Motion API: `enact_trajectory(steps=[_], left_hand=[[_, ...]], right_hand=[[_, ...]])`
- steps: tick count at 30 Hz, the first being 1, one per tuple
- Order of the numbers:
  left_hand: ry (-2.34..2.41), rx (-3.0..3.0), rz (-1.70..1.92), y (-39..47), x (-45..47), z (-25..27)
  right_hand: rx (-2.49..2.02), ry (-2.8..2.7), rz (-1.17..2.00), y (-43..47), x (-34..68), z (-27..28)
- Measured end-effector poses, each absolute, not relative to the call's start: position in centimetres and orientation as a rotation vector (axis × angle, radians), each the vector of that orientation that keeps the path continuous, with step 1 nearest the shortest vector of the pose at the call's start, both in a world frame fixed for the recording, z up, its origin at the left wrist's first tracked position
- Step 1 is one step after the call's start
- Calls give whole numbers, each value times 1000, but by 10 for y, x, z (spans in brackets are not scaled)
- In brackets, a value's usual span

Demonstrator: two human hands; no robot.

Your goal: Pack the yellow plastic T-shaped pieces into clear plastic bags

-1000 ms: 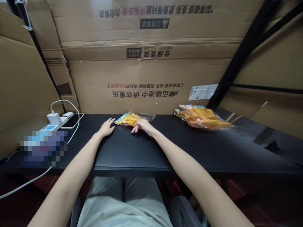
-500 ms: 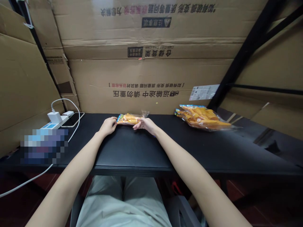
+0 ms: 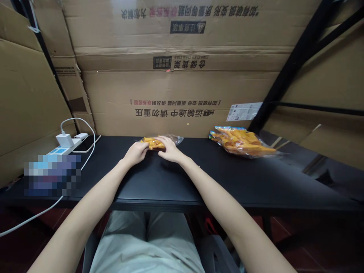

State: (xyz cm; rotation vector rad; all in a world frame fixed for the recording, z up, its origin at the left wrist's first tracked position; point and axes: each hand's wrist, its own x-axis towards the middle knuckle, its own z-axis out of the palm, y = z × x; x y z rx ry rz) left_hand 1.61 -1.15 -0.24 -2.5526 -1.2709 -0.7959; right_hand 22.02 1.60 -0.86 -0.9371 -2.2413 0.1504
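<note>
A small clear plastic packet of orange, elongated pieces (image 3: 152,143) lies at the back of the black table, close to the cardboard. My left hand (image 3: 138,152) is closed on its left end, fingers curled and partly hidden. On the right end, my right hand (image 3: 170,149) grips with the fingers over the top and the thumb at the near side. Loose clear film sticks out beyond my right fingers. Farther right lies a pile of similar orange packets (image 3: 241,142) with blue tops, touched by neither hand.
Cardboard (image 3: 182,87) stands upright behind the black table (image 3: 159,182). At the left are a power strip with a white charger (image 3: 65,140), a phone (image 3: 87,144), a white cable (image 3: 54,205) and a blurred-out object (image 3: 52,175). A black metal post (image 3: 284,76) rises at the right.
My left hand has moved right onto the packet, covering its blue end. My right hand has shifted slightly left and turned so its fingers lie over the packet. The pile has stayed put.
</note>
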Motion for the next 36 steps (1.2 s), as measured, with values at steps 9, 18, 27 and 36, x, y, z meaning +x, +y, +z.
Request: enact_trajectory(steps=[9,18,27,36], left_hand=[[-1188,-2640,-897,-18,27,-2],[-1673,-2470,-667,5,1,-26],[-1643,-2398,-695,18,-7,-26],[-1300,-2378,-1080,5,6,-8]], right_hand=[[-854,-2351,4,11,212,-12],[-550,-2354,-63,16,222,-6],[-605,-2298,-76,24,229,0],[-935,-2147,-134,38,266,7]])
